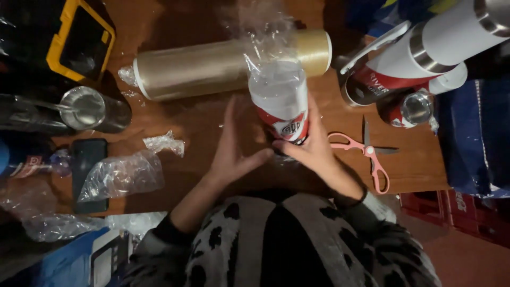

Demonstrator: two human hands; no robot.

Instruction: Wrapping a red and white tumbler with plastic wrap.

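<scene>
Clear plastic film (265, 40) covers the upper part of a white tumbler (280, 98) with a red band near its base. The tumbler stands at the centre of the brown wooden table (196, 125), directly in front of the person.

Right hand (311, 146): placed against the lower right side of the tumbler, fingers wrapped round the base and thumb pointing across beneath it. The hand is closed on the tumbler.

Left hand (234, 146): flat, fingers extended upward and held together, just beside the lower left side of the tumbler. The thumb reaches toward the right hand's thumb at the base. Whether the palm touches the tumbler cannot be determined. The hand grips nothing.

Surrounding items:
- A large roll of film (212, 66) lies on its side behind the tumbler, across the table. Loose film rises from the tumbler in front of the roll.
- Pink-handled scissors (366, 151) lie to the right of the right hand, near the table edge.
- Further white and red tumblers (425, 58) lie stacked at the upper right; one smaller can-shaped item (411, 109) shows a metal end.
- A steel tumbler (93, 109) lies on its side at the left.
- Crumpled plastic bags (127, 170) lie at the left, partly over a dark phone (87, 159).
- A black case with a yellow frame (79, 37) sits at the upper left.
</scene>
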